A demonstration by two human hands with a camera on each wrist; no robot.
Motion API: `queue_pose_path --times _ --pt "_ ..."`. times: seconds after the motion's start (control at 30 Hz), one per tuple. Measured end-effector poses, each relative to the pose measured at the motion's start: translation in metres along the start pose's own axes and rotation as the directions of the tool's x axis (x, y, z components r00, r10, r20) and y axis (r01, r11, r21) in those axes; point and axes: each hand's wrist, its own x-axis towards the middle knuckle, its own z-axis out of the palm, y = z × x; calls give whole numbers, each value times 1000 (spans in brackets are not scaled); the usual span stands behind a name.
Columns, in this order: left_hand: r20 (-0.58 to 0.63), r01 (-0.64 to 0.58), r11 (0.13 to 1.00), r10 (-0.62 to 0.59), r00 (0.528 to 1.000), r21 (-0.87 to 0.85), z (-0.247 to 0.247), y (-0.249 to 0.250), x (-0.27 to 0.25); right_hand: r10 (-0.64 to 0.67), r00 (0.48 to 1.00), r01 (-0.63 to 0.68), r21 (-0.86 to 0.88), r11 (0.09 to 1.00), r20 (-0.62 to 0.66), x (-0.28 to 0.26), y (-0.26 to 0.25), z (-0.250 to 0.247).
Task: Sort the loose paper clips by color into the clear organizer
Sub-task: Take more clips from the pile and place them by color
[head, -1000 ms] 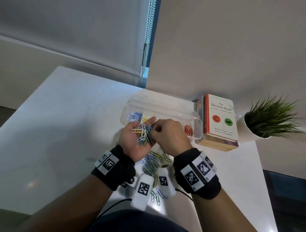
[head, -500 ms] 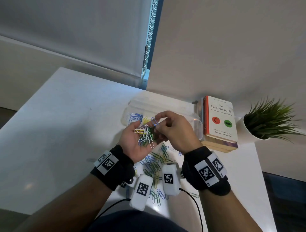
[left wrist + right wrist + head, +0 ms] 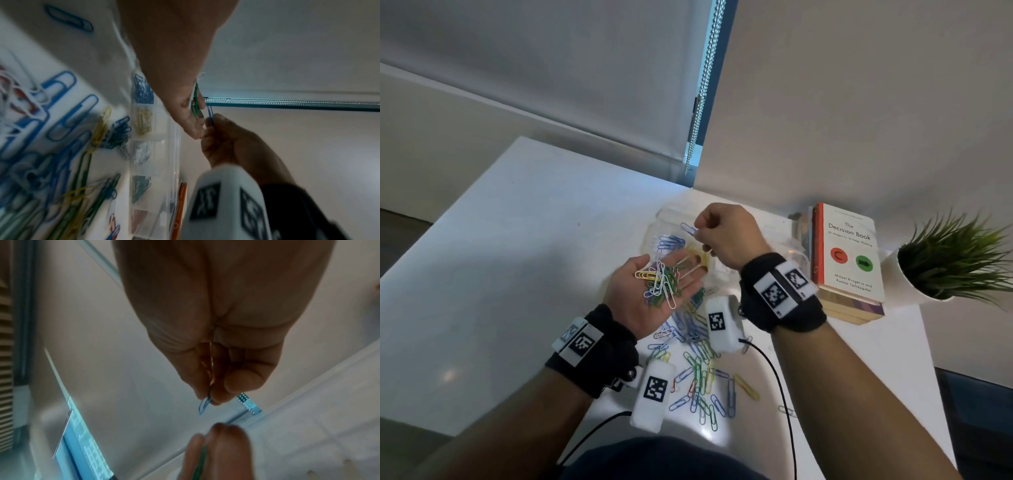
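My left hand [image 3: 643,305] lies palm up above the table and cradles a bunch of mixed clips [image 3: 661,284], white, green and yellow. My right hand [image 3: 697,233] pinches one blue clip [image 3: 688,228] between thumb and forefinger, over the left end of the clear organizer [image 3: 666,214]. Below the clip sit the blue clips [image 3: 669,241] and the yellow clips [image 3: 697,255] in their compartments. The left wrist view shows the organizer [image 3: 174,146] with blue, yellow, white, green and red compartments in a row. The right wrist view shows the pinched blue clip [image 3: 203,405].
A loose pile of clips [image 3: 698,370] lies on the white table [image 3: 517,274] under my wrists. A stack of books [image 3: 849,260] stands right of the organizer, with a potted plant [image 3: 945,260] beyond. A blind chain [image 3: 702,85] hangs behind.
My right hand drew a blue clip out of the bunch in the left palm and carried it up and away over the organizer. The left hand stayed, fingers flatter.
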Motion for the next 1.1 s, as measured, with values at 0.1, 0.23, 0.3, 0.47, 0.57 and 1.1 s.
queue_pose_path --times 0.1,0.23,0.3,0.47,0.57,1.1 --pt "-12 14 1000 -13 1000 25 -1 -1 0 -8 998 13 -95 995 57 15 -10 11" --pt "-24 19 999 -18 1000 40 -2 0 2 13 997 -5 -107 994 71 14 -11 8" --pt "-19 19 999 -19 1000 43 -2 -1 3 -21 999 25 -118 993 35 3 -11 1" --pt "47 12 999 -14 999 44 7 -8 4 -67 984 97 -181 979 167 -39 -17 0" --pt "21 45 999 -45 999 24 8 -12 6 -40 978 104 -316 943 203 -54 -21 14" --pt "-18 50 998 -50 999 38 4 -15 4 58 993 -34 -215 976 106 -62 -21 24"
